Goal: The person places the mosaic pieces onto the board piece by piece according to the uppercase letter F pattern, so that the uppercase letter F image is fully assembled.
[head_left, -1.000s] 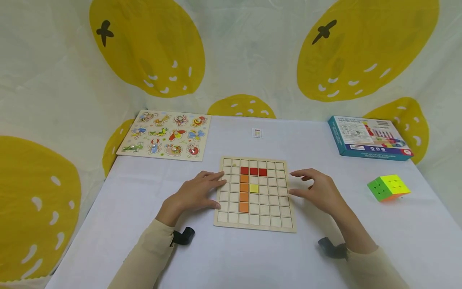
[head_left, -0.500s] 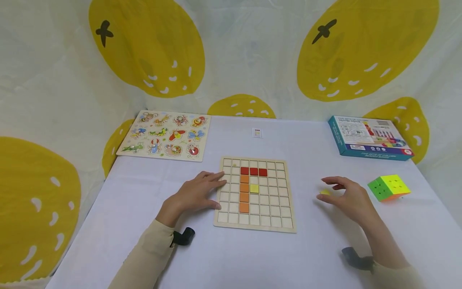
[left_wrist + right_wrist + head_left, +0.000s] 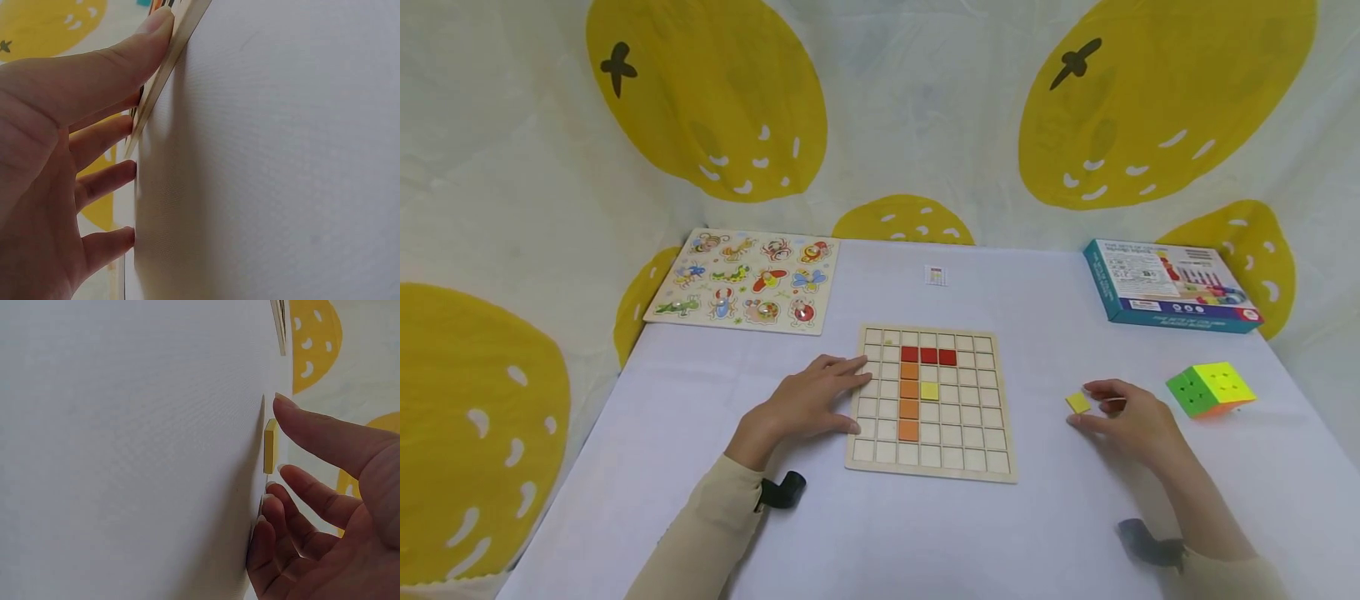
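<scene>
A wooden grid board (image 3: pixel 931 477) lies in the middle of the table, with three red tiles (image 3: pixel 928 356) in a row, a column of orange tiles (image 3: pixel 908 389) and one yellow tile (image 3: pixel 929 391) in its cells. My left hand (image 3: pixel 801 400) rests at the board's left edge, thumb and fingertips touching the rim (image 3: pixel 164 75). To the right of the board, a loose yellow tile (image 3: pixel 1078 403) lies flat on the cloth. My right hand (image 3: pixel 1131 419) is beside it, thumb and index finger spread around the tile (image 3: pixel 270 447) with gaps showing in the right wrist view.
At the back left is an insect peg puzzle (image 3: pixel 745 282). A small printed card (image 3: pixel 936 275) lies behind the board. A boxed toy set (image 3: pixel 1172 286) occupies the back right, and a puzzle cube (image 3: pixel 1210 389) sits to the right of my right hand.
My right hand has moved right, away from the board's right edge to the loose yellow tile, which has come into view. The left hand and the board have stayed put.
</scene>
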Action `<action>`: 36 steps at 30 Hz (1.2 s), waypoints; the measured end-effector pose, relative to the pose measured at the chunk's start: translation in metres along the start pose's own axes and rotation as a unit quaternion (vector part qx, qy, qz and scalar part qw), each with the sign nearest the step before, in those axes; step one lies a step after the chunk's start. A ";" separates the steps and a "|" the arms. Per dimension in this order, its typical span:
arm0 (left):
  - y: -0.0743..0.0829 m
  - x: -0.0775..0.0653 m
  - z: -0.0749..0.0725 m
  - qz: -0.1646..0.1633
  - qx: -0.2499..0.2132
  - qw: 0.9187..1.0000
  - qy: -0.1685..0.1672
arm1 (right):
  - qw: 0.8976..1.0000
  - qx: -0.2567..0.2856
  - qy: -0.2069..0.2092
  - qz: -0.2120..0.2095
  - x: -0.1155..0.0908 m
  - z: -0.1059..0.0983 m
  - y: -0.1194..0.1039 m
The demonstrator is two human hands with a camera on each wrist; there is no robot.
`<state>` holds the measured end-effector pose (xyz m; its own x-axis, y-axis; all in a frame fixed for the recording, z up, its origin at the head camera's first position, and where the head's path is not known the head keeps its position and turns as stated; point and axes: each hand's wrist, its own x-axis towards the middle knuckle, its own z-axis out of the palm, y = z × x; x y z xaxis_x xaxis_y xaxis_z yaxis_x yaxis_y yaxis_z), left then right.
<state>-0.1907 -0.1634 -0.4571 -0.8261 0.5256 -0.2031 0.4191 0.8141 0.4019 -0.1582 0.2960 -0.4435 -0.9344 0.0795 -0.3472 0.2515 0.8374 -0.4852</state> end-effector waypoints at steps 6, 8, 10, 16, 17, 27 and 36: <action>0.000 0.000 0.000 0.001 0.001 1.000 -0.001 | 1.000 -0.014 0.005 0.007 0.004 0.002 0.000; 0.000 0.000 0.000 0.002 0.001 1.000 -0.001 | 1.000 -0.018 0.006 0.009 0.006 0.002 -0.001; 0.000 0.000 -0.001 0.003 0.001 1.000 -0.001 | 1.000 -0.020 0.007 0.013 0.007 0.002 -0.002; 0.000 0.000 -0.001 0.003 0.000 1.000 -0.001 | 0.999 -0.022 0.010 0.026 0.009 0.004 -0.002; 0.000 0.000 -0.001 0.003 0.000 1.000 -0.001 | 0.999 -0.022 0.009 0.027 0.009 0.003 -0.001; 0.000 0.000 -0.001 -0.001 0.001 1.000 0.001 | 0.999 -0.015 -0.010 0.034 0.010 -0.001 -0.001; 0.000 0.000 0.000 -0.002 -0.001 1.000 0.000 | 1.000 0.011 -0.007 0.027 0.004 -0.003 -0.001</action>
<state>-0.1911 -0.1637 -0.4574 -0.8282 0.5220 -0.2041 0.4151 0.8159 0.4026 -0.1633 0.2969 -0.4420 -0.9159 0.1163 -0.3841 0.3068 0.8199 -0.4833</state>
